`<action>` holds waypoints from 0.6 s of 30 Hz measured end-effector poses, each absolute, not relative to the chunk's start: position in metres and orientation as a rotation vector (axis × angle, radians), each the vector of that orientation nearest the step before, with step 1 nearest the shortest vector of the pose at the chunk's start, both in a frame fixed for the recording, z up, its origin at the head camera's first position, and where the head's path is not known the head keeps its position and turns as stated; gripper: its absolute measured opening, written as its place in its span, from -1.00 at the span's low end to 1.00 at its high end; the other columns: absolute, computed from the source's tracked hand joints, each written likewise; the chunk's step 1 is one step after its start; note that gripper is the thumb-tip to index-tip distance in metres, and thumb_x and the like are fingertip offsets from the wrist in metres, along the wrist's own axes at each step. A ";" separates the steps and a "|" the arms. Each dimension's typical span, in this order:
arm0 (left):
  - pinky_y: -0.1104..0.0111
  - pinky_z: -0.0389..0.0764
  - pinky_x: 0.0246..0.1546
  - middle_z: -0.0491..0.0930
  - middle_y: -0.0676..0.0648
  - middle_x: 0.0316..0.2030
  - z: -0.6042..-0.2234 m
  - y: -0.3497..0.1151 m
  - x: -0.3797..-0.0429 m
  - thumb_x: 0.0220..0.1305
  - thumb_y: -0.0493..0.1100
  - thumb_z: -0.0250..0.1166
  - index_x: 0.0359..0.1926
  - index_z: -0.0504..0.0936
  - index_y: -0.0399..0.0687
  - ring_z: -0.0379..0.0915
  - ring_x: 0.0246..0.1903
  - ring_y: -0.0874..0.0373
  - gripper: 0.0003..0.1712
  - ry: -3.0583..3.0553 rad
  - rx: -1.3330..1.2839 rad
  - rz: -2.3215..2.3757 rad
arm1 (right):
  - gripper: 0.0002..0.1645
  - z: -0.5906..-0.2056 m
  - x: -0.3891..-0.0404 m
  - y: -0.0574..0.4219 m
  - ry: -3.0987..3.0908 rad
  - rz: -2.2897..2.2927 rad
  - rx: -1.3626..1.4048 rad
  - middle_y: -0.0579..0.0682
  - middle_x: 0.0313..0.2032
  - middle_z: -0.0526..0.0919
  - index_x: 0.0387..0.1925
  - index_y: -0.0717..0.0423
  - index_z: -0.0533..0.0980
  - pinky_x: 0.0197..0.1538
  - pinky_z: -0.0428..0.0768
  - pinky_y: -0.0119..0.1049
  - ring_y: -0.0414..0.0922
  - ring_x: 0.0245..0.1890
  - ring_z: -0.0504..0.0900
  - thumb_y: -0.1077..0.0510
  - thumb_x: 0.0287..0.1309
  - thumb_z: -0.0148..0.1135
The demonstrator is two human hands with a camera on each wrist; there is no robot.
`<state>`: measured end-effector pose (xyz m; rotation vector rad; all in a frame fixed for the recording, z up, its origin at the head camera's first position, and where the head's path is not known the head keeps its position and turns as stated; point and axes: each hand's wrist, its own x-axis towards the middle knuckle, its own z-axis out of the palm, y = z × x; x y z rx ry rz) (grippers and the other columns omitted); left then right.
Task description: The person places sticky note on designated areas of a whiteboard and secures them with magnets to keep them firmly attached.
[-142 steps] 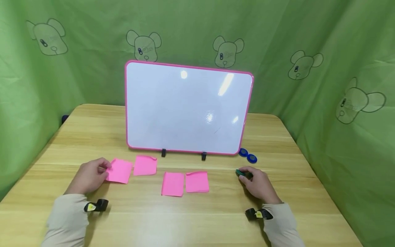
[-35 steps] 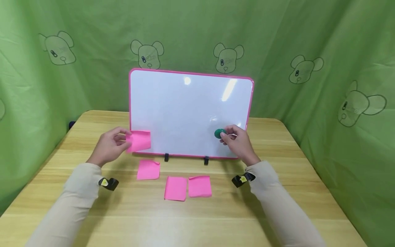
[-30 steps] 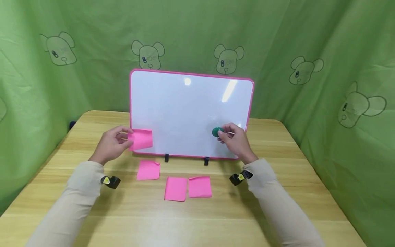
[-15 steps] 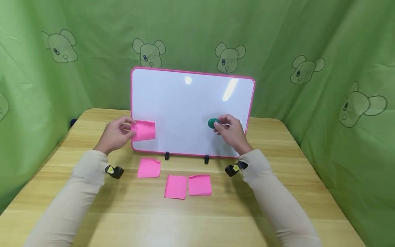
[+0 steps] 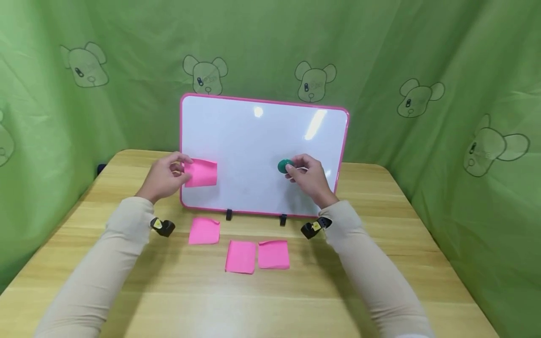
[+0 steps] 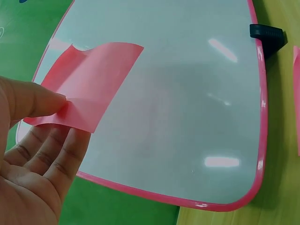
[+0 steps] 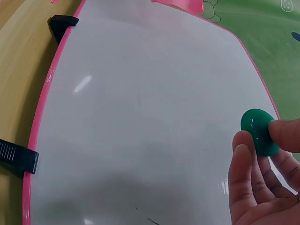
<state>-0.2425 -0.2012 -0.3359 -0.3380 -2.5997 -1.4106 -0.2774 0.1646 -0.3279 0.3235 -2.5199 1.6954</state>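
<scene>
My left hand (image 5: 166, 176) pinches a pink sticky note (image 5: 204, 173) by its left edge, in front of the lower left of a pink-framed whiteboard (image 5: 245, 136). In the left wrist view the sticky note (image 6: 96, 79) curves between thumb and fingers, and a gap to the board seems to show. My right hand (image 5: 310, 178) holds a round green magnet (image 5: 285, 165) between thumb and fingertips, before the lower right of the board. The right wrist view shows the green magnet (image 7: 258, 131) tilted, apparently off the board surface.
Three more pink notes lie on the wooden table (image 5: 203, 300): one note (image 5: 204, 231) at left, another note (image 5: 241, 257) in the middle, and a third note (image 5: 274, 254) beside it. Black feet (image 5: 228, 214) support the board. A green curtain (image 5: 262, 37) hangs behind.
The left hand has lifted the sticky note from the table to the board and moved it up and right. The right hand has raised the green magnet and shifted it left.
</scene>
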 end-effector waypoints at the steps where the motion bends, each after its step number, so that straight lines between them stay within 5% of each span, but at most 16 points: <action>1: 0.35 0.62 -0.26 0.52 -0.24 -0.17 -0.336 -0.201 -0.243 0.18 -0.37 0.27 -0.02 0.52 -0.25 0.48 -0.17 -0.05 -0.68 -2.603 -0.330 -1.411 | -0.72 -0.328 -0.278 0.163 -2.522 1.694 0.323 0.14 -0.18 0.55 -0.07 0.28 0.47 -0.17 0.66 -0.30 -0.05 -0.27 0.67 0.16 0.31 0.21; 18: 0.31 0.61 -0.27 0.49 -0.21 -0.05 -0.331 -0.195 -0.257 0.16 -0.38 0.26 0.00 0.52 -0.24 0.48 -0.15 -0.05 -0.66 -2.582 -0.319 -1.418 | -0.77 -0.316 -0.291 0.144 -2.506 1.689 0.362 0.12 -0.21 0.54 -0.10 0.25 0.48 -0.15 0.66 -0.27 -0.06 -0.26 0.67 0.18 0.30 0.21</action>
